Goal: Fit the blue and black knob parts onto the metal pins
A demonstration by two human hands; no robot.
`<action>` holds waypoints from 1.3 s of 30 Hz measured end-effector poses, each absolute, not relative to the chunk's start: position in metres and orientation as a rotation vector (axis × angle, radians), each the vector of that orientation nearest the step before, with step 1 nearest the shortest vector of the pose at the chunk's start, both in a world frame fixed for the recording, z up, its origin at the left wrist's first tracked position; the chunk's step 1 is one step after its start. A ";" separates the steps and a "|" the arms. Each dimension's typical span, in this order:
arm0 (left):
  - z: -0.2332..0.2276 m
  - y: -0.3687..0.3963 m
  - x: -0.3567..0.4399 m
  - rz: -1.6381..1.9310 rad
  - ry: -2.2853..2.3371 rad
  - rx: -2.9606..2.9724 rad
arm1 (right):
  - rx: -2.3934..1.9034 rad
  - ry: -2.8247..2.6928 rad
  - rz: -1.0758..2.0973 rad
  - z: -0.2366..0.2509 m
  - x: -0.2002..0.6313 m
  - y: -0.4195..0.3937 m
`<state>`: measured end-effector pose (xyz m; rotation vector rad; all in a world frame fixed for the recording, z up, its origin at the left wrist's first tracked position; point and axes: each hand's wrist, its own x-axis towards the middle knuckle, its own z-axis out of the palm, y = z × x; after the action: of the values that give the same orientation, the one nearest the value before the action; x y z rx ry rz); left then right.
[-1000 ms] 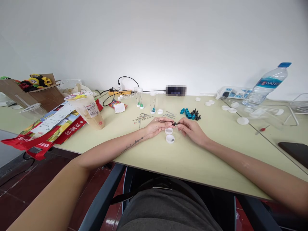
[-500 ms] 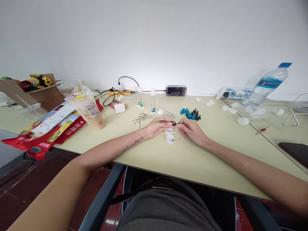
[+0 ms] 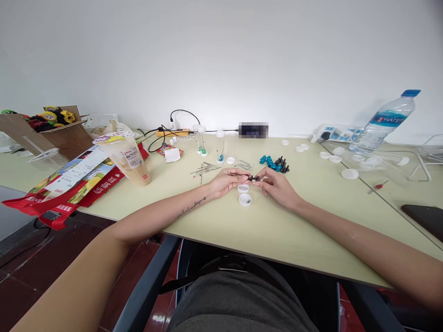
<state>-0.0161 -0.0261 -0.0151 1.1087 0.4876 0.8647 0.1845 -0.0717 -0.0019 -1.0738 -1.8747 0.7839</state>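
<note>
Far L, tubes (image 3: 202,139) stand on the desk (image 3: 224,226) w/ green bits inside; pins (image 3: 205,170) lie loose nearby. The L hand (image 3: 228,182) has its grip pinched on one end of the black part (image 3: 254,179), up between both hands, just past two caps (image 3: 242,200). The R hand (image 3: 275,185) pinches the other end. Looks mid-job, prob. unfinished. Beyond it, a blue/black pile (image 3: 277,165) lies loose; can't tell if any pcs. are done.
</note>
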 end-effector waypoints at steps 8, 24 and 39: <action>-0.015 -0.027 -0.016 0.861 0.481 1.112 | -1.106 -1.965 0.779 0.001 0.184 -0.074; -0.016 -0.026 -0.016 0.880 0.492 1.108 | -1.082 -1.900 0.790 -0.001 0.184 -0.073; -0.016 -0.026 -0.015 0.884 0.492 1.107 | -1.096 -1.876 0.754 0.001 0.183 -0.074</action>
<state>-0.0151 -0.0261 -0.0161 1.1068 0.4916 0.8838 0.1831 -0.0742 0.0007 -1.0958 -1.8757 0.7542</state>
